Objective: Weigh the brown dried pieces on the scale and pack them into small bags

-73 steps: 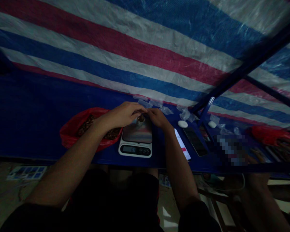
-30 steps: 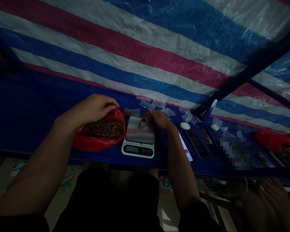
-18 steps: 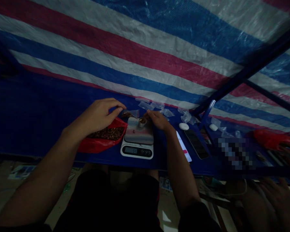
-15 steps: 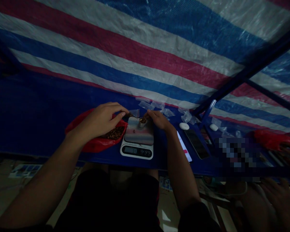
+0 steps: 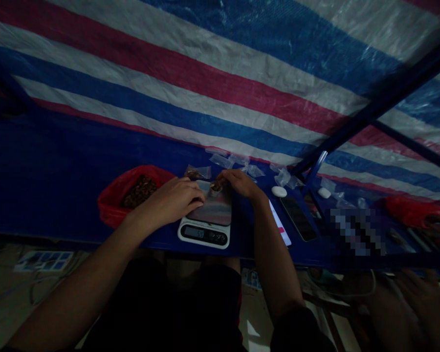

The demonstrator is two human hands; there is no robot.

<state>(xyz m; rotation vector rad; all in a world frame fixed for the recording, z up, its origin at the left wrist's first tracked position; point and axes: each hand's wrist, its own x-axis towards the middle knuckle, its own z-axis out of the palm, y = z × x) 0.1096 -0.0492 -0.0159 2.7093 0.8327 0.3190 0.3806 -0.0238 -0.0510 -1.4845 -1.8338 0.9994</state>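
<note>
My left hand [image 5: 170,199] lies half curled, its fingers reaching over the edge of the digital scale [image 5: 203,235] - whether they hold anything, I cannot tell; at ten o'clock sits a red plastic bag [image 5: 112,205] of brown pieces [image 5: 139,190]; at twelve, a small clear bag [image 5: 197,172] lies beyond the scale; my right hand [image 5: 240,183] pinches a small pale cup [image 5: 215,186] of brown bits on the scale's platform; at one o'clock lies a phone [image 5: 297,217]; at two, another person's hand [image 5: 436,220] is at a second red bag [image 5: 410,210]. A loose pinch could tip the cup and spill the bits; my left hand pressing on the platform could skew the reading.
</note>
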